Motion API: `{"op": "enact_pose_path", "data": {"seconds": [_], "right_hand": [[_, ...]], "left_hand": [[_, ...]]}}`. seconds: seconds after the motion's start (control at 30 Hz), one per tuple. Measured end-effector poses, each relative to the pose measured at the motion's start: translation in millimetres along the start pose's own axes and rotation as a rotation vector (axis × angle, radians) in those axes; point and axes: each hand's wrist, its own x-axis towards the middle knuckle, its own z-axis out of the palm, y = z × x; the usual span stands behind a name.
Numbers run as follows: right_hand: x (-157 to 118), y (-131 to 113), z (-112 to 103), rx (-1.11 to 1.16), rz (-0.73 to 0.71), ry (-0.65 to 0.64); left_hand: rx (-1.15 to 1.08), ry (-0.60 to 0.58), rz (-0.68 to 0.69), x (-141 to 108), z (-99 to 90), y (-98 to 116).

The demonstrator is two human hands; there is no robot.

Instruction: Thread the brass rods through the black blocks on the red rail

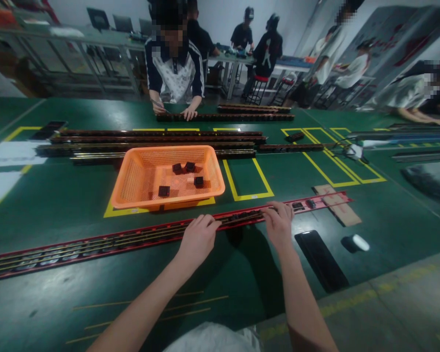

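A long narrow red channel [161, 233] lies slanted across the table, with thin brass-coloured strips [132, 239] and black parts inside. My left hand [201, 237] is closed at its near edge, fingertips pressed on the channel. Farther right, my right hand [278, 222] pinches at the strips' end inside the channel; its fingers partly hide the contact. Beyond my right hand, small black blocks [310, 204] sit in the open end of the channel, which rests over a brown cardboard piece [342, 210].
An orange basket [122, 188] with several black blocks stands behind the channel. Long dark rails [161, 139] lie behind it. Nearer are a black phone [320, 259], a white oval object [361, 242] and loose brass strips [190, 306]. A co-worker [176, 68] handles a rail opposite.
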Motion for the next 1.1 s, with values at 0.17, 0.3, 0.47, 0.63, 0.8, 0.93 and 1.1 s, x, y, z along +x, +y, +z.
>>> {"op": "enact_pose_path", "data": {"seconds": [0.17,0.3,0.47,0.63,0.8,0.93,1.1], "right_hand": [[5,24,-2,-0.033,0.045,0.069],[-2,41,3,-0.051,0.100,0.092],[-11,51,9,-0.027,0.177,0.141],[-14,53,9,0.006,0.178,0.149],[-19,53,8,0.024,0.188,0.131],[-18,52,8,0.049,0.187,0.114],[-14,50,8,0.050,0.204,0.099]], "left_hand": [[-0.060,0.008,0.038,19,20.3,5],[-0.049,0.016,0.039,31,29.8,13],[-0.004,0.026,0.040,37,30.8,24],[0.009,0.061,0.025,32,36.1,27],[0.019,0.092,0.036,24,45.1,26],[0.017,0.096,0.035,20,51.5,23],[0.008,0.100,0.061,19,56.1,21]]}}
